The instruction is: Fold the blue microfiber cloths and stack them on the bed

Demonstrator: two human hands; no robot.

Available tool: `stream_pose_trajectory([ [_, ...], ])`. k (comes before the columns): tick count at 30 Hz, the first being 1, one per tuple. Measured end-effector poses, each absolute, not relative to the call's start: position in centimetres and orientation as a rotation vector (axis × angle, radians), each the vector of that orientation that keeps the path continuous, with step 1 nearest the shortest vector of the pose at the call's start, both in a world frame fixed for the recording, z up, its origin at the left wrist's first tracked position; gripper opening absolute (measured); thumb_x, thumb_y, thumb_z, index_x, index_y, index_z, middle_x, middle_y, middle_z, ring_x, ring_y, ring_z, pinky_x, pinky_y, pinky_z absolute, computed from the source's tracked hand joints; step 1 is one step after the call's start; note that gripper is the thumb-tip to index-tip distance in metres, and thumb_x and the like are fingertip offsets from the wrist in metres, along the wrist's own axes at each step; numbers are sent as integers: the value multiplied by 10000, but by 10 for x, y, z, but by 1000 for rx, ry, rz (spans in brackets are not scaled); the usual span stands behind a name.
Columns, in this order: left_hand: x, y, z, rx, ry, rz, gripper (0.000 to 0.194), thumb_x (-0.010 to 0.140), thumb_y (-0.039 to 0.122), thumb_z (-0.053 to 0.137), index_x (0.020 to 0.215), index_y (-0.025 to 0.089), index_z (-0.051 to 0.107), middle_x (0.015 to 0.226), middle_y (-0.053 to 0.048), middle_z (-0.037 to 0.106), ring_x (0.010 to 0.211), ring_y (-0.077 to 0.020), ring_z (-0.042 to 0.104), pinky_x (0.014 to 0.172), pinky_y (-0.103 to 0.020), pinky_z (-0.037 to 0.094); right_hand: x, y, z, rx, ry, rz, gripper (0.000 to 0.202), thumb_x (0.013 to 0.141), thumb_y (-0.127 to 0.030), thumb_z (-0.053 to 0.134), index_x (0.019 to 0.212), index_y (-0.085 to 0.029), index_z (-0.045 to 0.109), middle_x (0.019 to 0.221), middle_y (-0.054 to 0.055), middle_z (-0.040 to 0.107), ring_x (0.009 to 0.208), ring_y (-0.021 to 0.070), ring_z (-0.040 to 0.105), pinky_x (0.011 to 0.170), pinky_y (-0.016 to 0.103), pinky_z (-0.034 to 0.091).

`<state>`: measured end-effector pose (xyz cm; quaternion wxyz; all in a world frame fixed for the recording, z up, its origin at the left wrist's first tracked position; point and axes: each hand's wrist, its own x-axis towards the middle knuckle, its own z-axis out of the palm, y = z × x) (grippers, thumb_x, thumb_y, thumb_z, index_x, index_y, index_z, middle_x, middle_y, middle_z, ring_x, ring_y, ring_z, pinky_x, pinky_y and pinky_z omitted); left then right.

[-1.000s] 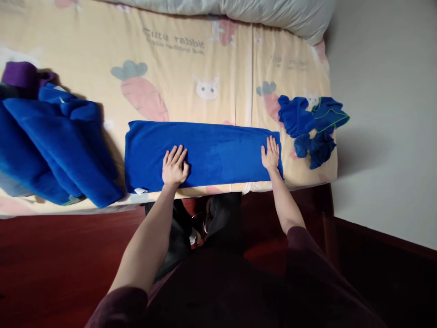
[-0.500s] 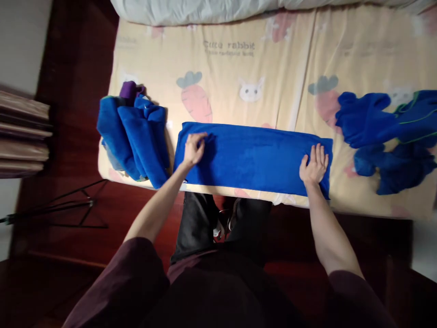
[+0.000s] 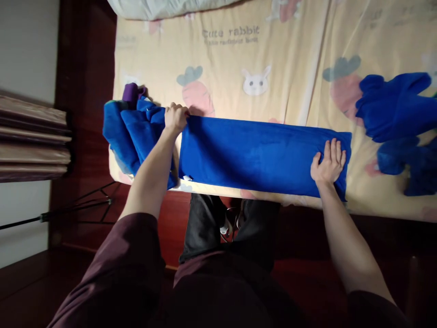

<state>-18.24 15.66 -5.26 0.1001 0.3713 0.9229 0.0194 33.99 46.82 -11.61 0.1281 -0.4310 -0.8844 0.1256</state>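
So, the blue cloth (image 3: 259, 150) is lying long and mostly flat along the near edge of the bed (image 3: 153, 54), pretty much mid-view, with a small white tag (image 3: 187, 178) at its 8 o'clock corner. The person's left hand (image 3: 176, 118) is half closed, fingers curled down at the cloth's 10 o'clock corner; can't tell if it's actually pinching any fabric. Right hand (image 3: 329, 165) is open, palm down on the 3 o'clock end, fingers a bit spread, not gripping anything.

The sheet is yellowish, a little creased, with carrots, a rabbit face and "Cute rabbit" lettering towards 12. A rumpled clothes pile (image 3: 118, 125), mostly blue with a purple bit on top, sits at 9 o'clock just beside the cloth, and more crumpled blue fabric (image 3: 396, 107) lies over at 3. Puffy whitish bedding (image 3: 153, 7) is up at 11.

Room-wise: glossy dark red floor (image 3: 175, 218), thin black stand legs (image 3: 109, 201) around 8, pinkish-brown curtain folds (image 3: 34, 150) at 9, pale wall (image 3: 30, 45) behind them.
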Motion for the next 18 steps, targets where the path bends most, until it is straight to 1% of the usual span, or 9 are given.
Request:
stream_pose_trajectory([
  [2,-147,159,-61,1008,2829,212,435,996,327,475,1355,144,639,1457,-209,579,1463,-398,398,1217,-664,267,340,468,-118,-1252,-2570,350,652,1010,-317,390,1642,-153,400,1711,152,356,1612,328,285,1306,644,206],
  [4,-102,161,-75,1020,2848,410,542,991,363,496,1505,194,531,1606,-171,461,1549,-379,301,1268,-666,192,340,468,-118,-1252,-2574,341,651,1021,-334,375,1646,-154,395,1713,140,356,1616,317,280,1315,625,204],
  [7,-37,159,-95,1069,2797,593,628,998,409,475,1596,220,447,1718,-124,326,1626,-349,169,1313,-653,79,339,467,-117,-1274,-2609,320,642,1045,-349,328,1659,-166,370,1727,124,329,1625,308,256,1316,625,201],
  [9,-11,157,-100,1010,2774,664,651,1000,426,457,1616,218,427,1745,-108,283,1649,-334,99,1318,-651,12,338,466,-114,-1305,-2649,287,643,1059,-356,299,1673,-167,337,1740,116,302,1632,299,237,1319,622,190],
  [11,-1,156,-99,938,2758,727,649,1005,411,445,1616,193,429,1752,-105,272,1653,-322,89,1319,-638,-25,338,465,-110,-1333,-2685,263,647,1071,-366,277,1684,-161,304,1748,113,282,1639,284,214,1325,608,178],
  [14,-2,156,-95,932,2739,807,633,1011,364,442,1595,121,453,1746,-133,280,1639,-333,142,1313,-638,-33,337,462,-106,-1367,-2707,270,644,1085,-382,254,1692,-167,280,1758,104,257,1644,260,195,1336,577,163],
  [16,-4,157,-94,961,2762,844,631,1004,364,444,1583,116,481,1732,-149,309,1625,-351,187,1311,-651,9,338,460,-105,-1376,-2696,297,639,1088,-397,264,1685,-171,300,1758,100,258,1644,250,192,1341,555,160],
  [18,-4,157,-93,980,2795,856,634,991,374,444,1573,131,508,1718,-147,340,1615,-363,226,1309,-655,61,339,462,-104,-1377,-2662,350,621,1092,-417,273,1659,-177,362,1741,102,307,1633,249,225,1338,542,182],
])
